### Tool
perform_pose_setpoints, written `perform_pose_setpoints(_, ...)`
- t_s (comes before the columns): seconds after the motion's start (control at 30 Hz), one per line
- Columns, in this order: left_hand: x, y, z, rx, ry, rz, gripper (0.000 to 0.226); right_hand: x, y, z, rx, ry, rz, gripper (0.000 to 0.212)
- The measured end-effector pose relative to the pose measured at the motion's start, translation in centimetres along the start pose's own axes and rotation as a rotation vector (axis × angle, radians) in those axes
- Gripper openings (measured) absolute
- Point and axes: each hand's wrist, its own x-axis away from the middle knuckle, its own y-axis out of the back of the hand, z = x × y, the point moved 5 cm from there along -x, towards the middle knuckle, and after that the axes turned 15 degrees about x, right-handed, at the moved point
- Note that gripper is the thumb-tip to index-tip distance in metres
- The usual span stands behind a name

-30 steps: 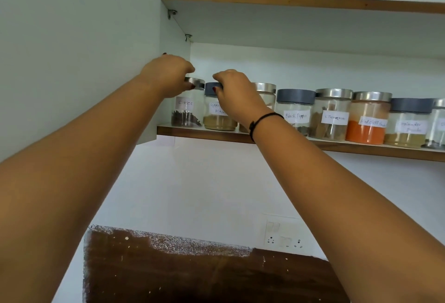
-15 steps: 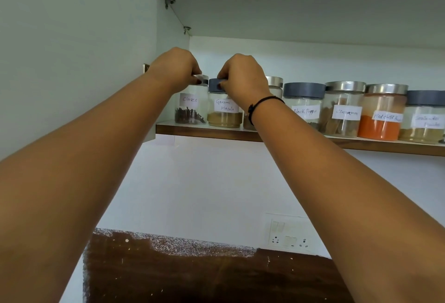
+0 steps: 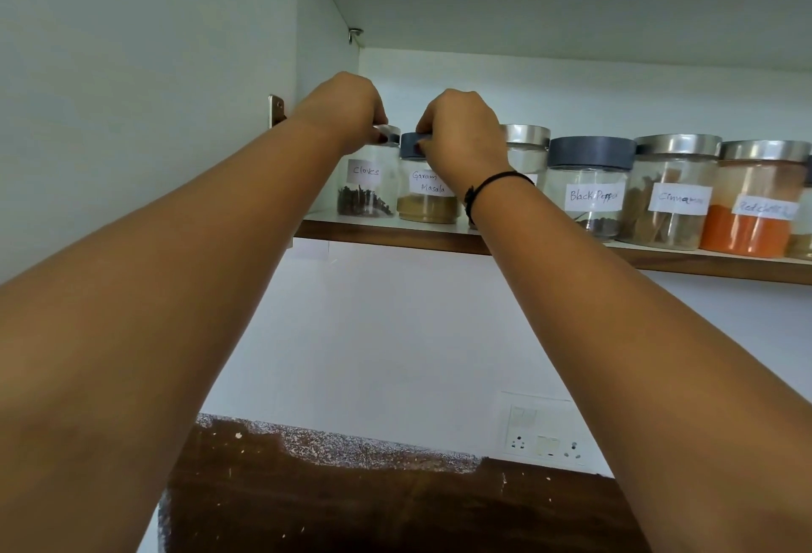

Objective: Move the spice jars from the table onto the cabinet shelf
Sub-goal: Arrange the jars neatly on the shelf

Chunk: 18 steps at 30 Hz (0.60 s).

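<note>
The left hand (image 3: 347, 113) has its grip curled down over the steel lid (image 3: 390, 132) of the cloves jar (image 3: 367, 187), fingers clamped on the rim. The right hand (image 3: 461, 135) has its grip clamped the same way on the grey lid (image 3: 407, 144) of the masala jar (image 3: 424, 198). Both jars stand upright at the left end of the shelf (image 3: 395, 230), just beside each other, the cloves jar nearest the cabinet side (image 3: 325, 69). A black band (image 3: 494, 181) circles the right wrist. Behind that wrist stands a steel-lidded jar (image 3: 527, 143), its label hidden. To its right, in a close row, come the pepper jar (image 3: 591, 196) with a grey lid, the cinnamon jar (image 3: 672, 201) and the chilli jar (image 3: 755, 218), both steel-lidded; another jar is cut off at the picture's edge. Both forearms reach up from below. On the white wall under the shelf sits a socket (image 3: 545, 445), and below it the dark brown surface (image 3: 351, 508).
</note>
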Motion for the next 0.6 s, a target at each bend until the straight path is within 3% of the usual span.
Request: perform_pose_setpoints(0.6,-3.5,-1.0,1.1,0.032,0.064,0.066,0.033,-2.8,-3.0,-1.6,-0.096,0.142,0.058,0.023)
